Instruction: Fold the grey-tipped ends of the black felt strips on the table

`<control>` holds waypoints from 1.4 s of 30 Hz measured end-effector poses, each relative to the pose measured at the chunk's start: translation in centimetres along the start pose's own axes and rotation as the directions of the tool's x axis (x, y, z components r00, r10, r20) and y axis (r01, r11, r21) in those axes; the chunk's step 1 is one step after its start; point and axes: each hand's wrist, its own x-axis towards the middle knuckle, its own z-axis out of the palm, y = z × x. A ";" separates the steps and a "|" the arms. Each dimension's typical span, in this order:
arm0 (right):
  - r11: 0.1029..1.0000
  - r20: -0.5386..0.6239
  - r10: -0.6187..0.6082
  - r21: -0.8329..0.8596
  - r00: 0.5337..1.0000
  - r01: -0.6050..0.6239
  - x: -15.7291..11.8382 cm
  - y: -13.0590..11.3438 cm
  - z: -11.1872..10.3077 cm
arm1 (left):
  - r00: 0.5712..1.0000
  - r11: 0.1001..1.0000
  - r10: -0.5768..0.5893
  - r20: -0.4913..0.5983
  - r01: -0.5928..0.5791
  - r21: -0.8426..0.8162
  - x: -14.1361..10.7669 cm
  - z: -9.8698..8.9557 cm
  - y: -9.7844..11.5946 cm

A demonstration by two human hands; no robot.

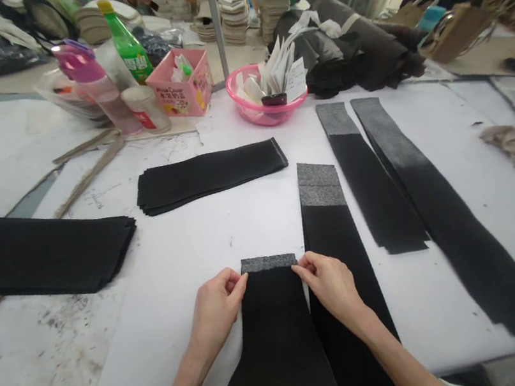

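Left hand (220, 302): grip pinched closed on upper left corner of black fabric piece (279, 338), front of counter (163, 336). Pink box (181, 85), behind, reads "Milk Cover". Right hand (331, 282): grip pinched on upper right corner.

My left hand (219, 305) and right hand (331, 282) pinched the two upper corners of a black cloth piece (280, 344) with a grey band along its top edge. Just beside it, partly under my right forearm, lay a grey-topped black stack (332, 240). Two more long black strips (436, 192) slanted across the white tabletop (187, 242) to the right. Beyond my hands lay a short black stack (211, 175), and farther back stood a pink basin (269, 110) holding papers.
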 end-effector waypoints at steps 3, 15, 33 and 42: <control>0.999 0.004 0.011 -0.037 1.000 -0.010 0.1 -0.2 0.1 | 0.999 0.999 -0.030 0.017 0.030 -0.031 0.3 0.1 -0.2; 0.996 -0.002 0.042 -0.081 0.999 -0.042 0.4 -0.6 0.4 | 0.997 0.997 -0.071 0.008 0.070 0.035 0.7 0.2 -0.2; 0.996 0.024 0.079 -0.044 0.997 -0.078 0.4 -0.7 -0.1 | 0.997 0.995 -0.072 0.015 0.071 0.067 0.5 0.3 -0.4; 0.994 0.018 0.090 -0.062 0.996 -0.089 0.6 -0.8 -0.1 | 0.998 0.995 -0.065 0.002 0.065 0.078 0.6 0.4 -0.4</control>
